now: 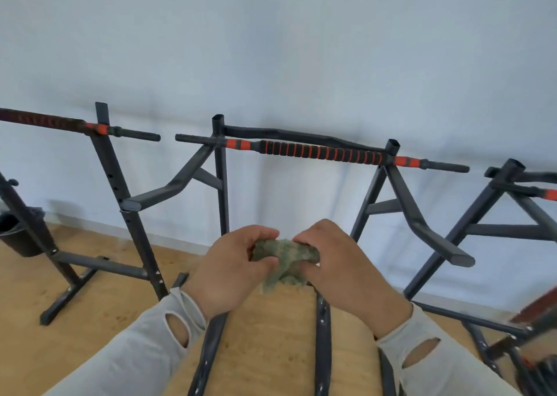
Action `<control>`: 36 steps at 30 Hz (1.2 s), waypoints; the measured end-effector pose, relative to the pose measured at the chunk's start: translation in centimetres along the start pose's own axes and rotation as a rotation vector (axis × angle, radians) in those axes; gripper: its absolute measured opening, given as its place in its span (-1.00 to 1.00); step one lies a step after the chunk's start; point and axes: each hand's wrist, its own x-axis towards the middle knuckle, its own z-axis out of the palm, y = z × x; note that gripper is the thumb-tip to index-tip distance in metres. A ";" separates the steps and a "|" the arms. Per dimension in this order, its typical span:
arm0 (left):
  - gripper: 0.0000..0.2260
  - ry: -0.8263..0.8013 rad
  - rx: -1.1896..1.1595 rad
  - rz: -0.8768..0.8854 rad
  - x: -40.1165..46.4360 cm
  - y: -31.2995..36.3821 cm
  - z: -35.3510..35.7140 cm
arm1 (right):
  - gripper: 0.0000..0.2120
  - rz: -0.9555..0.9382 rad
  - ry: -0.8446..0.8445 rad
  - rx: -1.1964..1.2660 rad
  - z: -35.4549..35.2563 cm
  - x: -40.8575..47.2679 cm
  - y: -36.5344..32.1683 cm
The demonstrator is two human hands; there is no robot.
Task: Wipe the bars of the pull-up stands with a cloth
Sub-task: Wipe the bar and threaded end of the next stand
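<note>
Bin at far left: a dark bin (15,232) stands on the wooden floor (99,329) behind the leg of the left stand (120,190).
Left stand: we see its top bar (90,127) with dark and orange grip sections; it runs out of the picture to the left. We cannot tell if it is already wiped.
Left hand: our left hand (232,272) is in front of us, below the middle bar. Its fingers are curled and they pinch the left end of the cloth.
Cloth: the green cloth (283,260) is bunched between both hands, in the air, well apart from every bar. It touches no part of a stand.
Right hand: our right hand (340,269) grips the right end of the cloth, with the fingers bent over it and the thumb below.
Middle stand: its bar (322,151) with black and orange rings lies across two uprights, directly beyond our hands. The two side handles (434,232) point toward us.
Right stand: only a part (512,184) shows at the edge, with one orange piece of bar.
Wall: a pale wall (301,48) is behind all stands.
Progress: in our judgement the cloth is only being folded or arranged now, and no wiping is going on. No bar shows a wet or clean mark, so we cannot say how many are done.
What is left: at least to bring the cloth up to the middle bar and rub along it, probably the neighbours as well.
</note>
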 end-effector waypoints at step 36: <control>-0.75 -0.344 -0.608 0.056 27.0 9.9 11.8 | -0.86 0.420 0.074 0.754 -17.6 12.0 17.6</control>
